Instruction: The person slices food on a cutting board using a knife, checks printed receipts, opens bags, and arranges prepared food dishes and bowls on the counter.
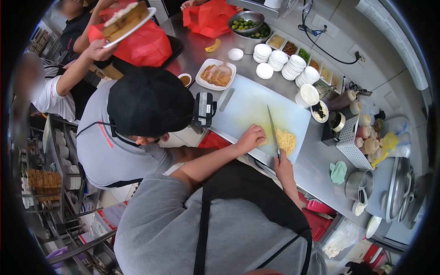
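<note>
My right hand (284,170) is closed around the handle of a kitchen knife (272,123). Its blade points away from me over a white cutting board (243,98), just left of a pile of thin pale yellow strips (286,141). My left hand (251,139) has its fingers curled down on the board, left of the blade. A bit of pale yellow food (262,142) shows at the fingertips, mostly hidden under them. Yellowish juice stains the board around the knife.
A co-worker in a black cap (149,98) leans in at my left. Another person's hand (98,49) raises a plate of food (128,25). Stacked white cups (293,66), a dish of sliced meat (216,75) and a bottle basket (350,142) surround the board.
</note>
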Action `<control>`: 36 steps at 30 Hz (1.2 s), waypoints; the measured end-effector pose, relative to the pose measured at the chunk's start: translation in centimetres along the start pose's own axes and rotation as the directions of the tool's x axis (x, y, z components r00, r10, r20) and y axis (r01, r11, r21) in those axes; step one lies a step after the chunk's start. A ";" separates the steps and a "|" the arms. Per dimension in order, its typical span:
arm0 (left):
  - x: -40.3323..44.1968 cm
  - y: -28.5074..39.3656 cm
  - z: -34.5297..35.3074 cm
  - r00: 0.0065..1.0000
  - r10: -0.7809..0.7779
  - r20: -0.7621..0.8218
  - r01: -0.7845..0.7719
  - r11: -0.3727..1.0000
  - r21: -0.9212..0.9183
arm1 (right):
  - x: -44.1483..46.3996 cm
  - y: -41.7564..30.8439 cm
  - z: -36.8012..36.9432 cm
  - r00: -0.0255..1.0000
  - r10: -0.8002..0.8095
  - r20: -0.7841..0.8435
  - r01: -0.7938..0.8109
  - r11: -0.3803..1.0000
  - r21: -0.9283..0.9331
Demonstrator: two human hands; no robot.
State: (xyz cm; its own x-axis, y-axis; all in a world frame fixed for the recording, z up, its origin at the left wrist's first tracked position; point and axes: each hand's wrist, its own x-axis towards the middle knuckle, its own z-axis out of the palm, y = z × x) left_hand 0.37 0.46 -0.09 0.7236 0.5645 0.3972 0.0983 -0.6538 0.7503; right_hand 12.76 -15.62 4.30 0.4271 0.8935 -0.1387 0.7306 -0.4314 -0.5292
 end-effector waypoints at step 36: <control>4.7 4.8 1.5 0.908 -0.229 0.352 -0.073 0.740 0.669 | -1.7 0.4 -2.5 0.958 -0.148 -0.245 0.088 0.966 -0.242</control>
State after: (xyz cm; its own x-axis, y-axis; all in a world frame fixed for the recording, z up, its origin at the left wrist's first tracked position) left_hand 5.28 -0.81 4.57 0.8748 0.4845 0.0025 0.4769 -0.8619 0.1723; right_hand 13.68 -17.68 6.43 0.4313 0.8895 0.1506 0.8724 -0.3687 -0.3208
